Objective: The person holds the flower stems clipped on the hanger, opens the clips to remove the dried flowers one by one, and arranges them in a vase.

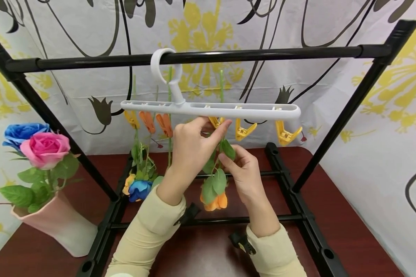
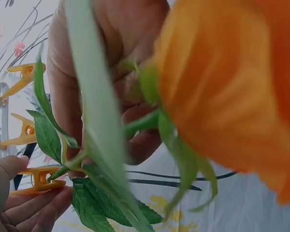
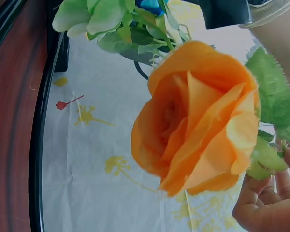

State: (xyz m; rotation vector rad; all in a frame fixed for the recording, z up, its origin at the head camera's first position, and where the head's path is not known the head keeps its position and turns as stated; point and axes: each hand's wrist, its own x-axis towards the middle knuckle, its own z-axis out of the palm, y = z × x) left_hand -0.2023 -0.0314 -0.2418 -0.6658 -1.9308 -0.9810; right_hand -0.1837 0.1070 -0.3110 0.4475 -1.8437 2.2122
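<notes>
From a black bar hangs a white clip hanger (image 1: 242,110) with a row of clips. My left hand (image 1: 190,145) pinches a yellow clip (image 1: 216,122) under the hanger's middle, thumb and fingers on its handles in the left wrist view. My right hand (image 1: 245,175) holds the leafy stem of an orange rose (image 1: 215,201) between thumb and fingers. The rose hangs head down, its stem end rising behind the hanger. It fills much of the right wrist view, bloom facing the camera. Two more yellow clips, a nearer one (image 1: 244,130) and a farther one (image 1: 287,134), hang at right without flowers.
Left along the hanger, a yellow clip (image 1: 131,119) and orange clips (image 1: 164,125) hold upside-down flowers, including a blue rose (image 1: 140,190). A pink vase (image 1: 60,227) with a pink rose (image 1: 46,149) and a blue rose stands left of the black rack (image 1: 343,111) on the dark red table (image 1: 360,238).
</notes>
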